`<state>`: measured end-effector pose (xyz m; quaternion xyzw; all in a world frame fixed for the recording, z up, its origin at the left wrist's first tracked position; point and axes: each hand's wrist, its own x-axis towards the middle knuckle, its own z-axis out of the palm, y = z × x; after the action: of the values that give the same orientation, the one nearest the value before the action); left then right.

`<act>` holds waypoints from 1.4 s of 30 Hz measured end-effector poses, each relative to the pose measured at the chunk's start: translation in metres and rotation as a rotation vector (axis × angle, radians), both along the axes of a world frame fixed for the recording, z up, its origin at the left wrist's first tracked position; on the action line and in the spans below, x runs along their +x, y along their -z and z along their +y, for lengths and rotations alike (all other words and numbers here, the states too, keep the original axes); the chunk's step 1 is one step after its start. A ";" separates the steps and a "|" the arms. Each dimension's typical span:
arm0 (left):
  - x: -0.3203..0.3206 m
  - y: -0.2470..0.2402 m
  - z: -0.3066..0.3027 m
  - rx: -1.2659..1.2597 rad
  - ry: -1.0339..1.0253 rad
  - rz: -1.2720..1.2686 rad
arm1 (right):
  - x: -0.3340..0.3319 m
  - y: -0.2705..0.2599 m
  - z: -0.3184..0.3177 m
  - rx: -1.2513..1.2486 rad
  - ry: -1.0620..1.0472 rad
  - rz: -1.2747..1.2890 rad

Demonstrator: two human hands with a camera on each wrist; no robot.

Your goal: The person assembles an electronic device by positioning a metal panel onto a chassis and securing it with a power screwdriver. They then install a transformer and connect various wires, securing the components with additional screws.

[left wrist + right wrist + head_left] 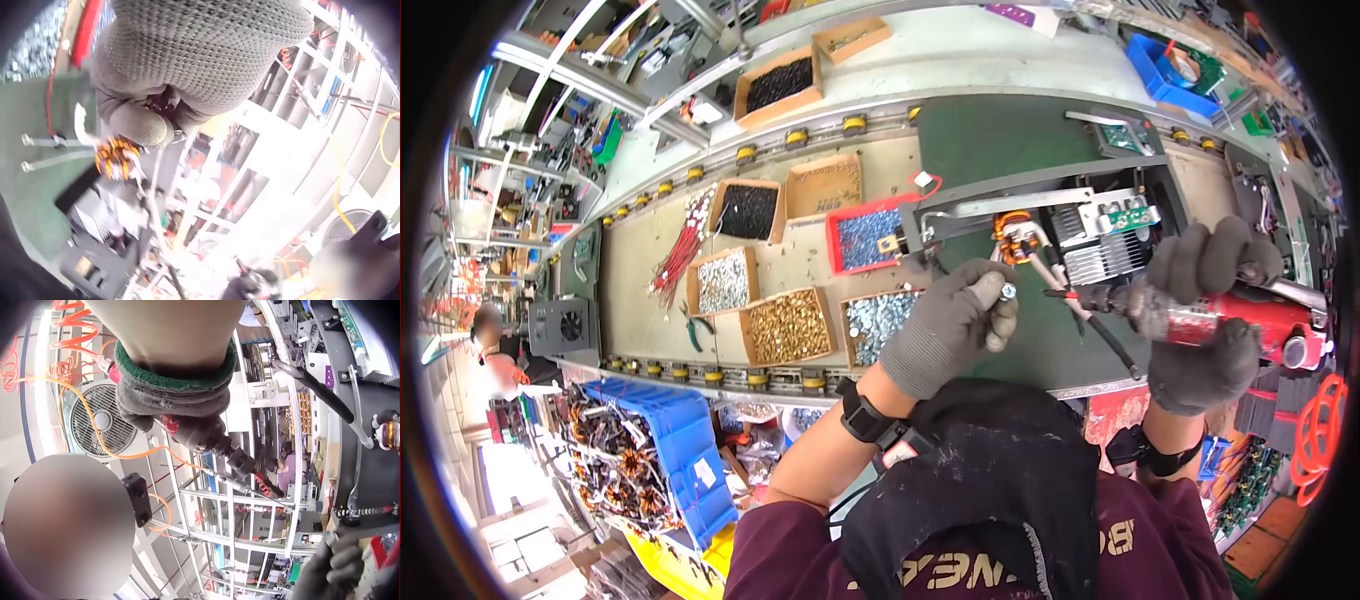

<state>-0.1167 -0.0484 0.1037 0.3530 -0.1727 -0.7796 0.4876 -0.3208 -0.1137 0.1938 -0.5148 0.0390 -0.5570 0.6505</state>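
My gloved left hand (940, 330) pinches a small shiny metal fastener (1008, 291) between thumb and fingertips, above the front of the dark green mat (1040, 350). In my gloved right hand (1200, 370) I grip a red power screwdriver (1180, 322), its bit directed left toward the fastener and a little apart from it. Behind both hands lies an open dark metal housing (1040, 185) with finned heat sinks (1108, 256), a small green circuit board (1128, 217) and an orange-wound coil (1016, 238). Thick black-and-white cables (1060, 275) run forward from the coil.
Left of the mat are a red tray (832, 243) of bluish fasteners and several cardboard boxes, including one of brass-coloured parts (787, 327) and one of silver parts (880, 325). Pliers (693, 328) and red wires (675, 262) lie further left. A blue crate (685, 450) stands below the front edge.
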 end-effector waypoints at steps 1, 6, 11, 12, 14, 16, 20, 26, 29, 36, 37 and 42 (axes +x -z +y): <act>-0.008 -0.004 -0.004 -0.012 -0.002 0.036 | 0.005 -0.002 0.003 0.030 0.094 0.025; -0.034 -0.011 -0.019 -0.080 0.043 -0.039 | -0.003 0.001 -0.006 -0.066 0.240 0.023; -0.045 -0.029 -0.034 -0.123 0.090 -0.381 | -0.013 0.007 -0.010 -0.049 0.266 0.046; -0.049 -0.030 -0.038 -0.052 0.040 -0.354 | -0.011 0.006 -0.011 -0.032 0.319 0.049; -0.055 -0.029 -0.043 0.018 -0.011 -0.329 | -0.008 0.008 -0.011 0.023 0.402 0.009; -0.057 -0.027 -0.048 0.079 -0.043 -0.296 | -0.007 0.011 -0.015 0.078 0.480 -0.035; -0.061 -0.027 -0.053 0.128 -0.008 -0.297 | -0.011 0.016 -0.020 0.029 0.470 -0.013; -0.055 -0.022 -0.051 0.121 -0.006 -0.172 | -0.021 0.033 -0.027 0.255 0.467 -0.194; -0.043 -0.023 -0.045 0.109 0.015 -0.259 | -0.036 0.048 -0.035 0.521 0.354 -0.380; -0.003 0.069 -0.063 0.348 -0.389 0.172 | -0.063 0.061 -0.050 0.668 0.212 -0.482; -0.001 0.078 -0.070 0.282 -0.423 0.323 | -0.067 0.062 -0.052 0.649 0.261 -0.469; -0.006 0.095 -0.072 0.081 -0.405 0.309 | -0.089 0.066 -0.064 0.576 0.430 -0.381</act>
<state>-0.1230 -0.1209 0.0087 0.2762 0.0095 -0.7170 0.6399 -0.4097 -0.1777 0.1277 -0.1790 0.1791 -0.7321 0.6324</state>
